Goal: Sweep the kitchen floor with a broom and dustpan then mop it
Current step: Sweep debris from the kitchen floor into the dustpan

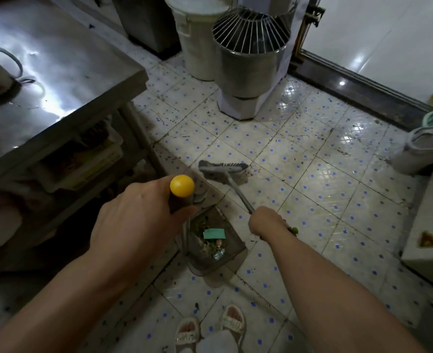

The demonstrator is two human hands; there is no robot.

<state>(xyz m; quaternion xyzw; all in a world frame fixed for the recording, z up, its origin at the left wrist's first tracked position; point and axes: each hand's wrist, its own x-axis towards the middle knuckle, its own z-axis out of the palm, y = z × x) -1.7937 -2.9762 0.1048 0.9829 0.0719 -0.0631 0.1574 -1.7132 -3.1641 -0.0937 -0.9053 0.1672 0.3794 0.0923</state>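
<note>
My left hand grips the top of the dustpan handle, just under its yellow cap. The grey dustpan stands on the tiled floor below, holding scraps, green bits and a teal card. My right hand grips the grey broom handle. The broom head lies on the floor just beyond the dustpan's mouth. Dark specks of dirt dot the white tiles with blue dots.
A steel table with a lower shelf fills the left side. A steel mixer bowl with a wire guard and a white bucket stand ahead. A dark door sill runs on the right, near bags and a white cabinet. My sandalled feet are below.
</note>
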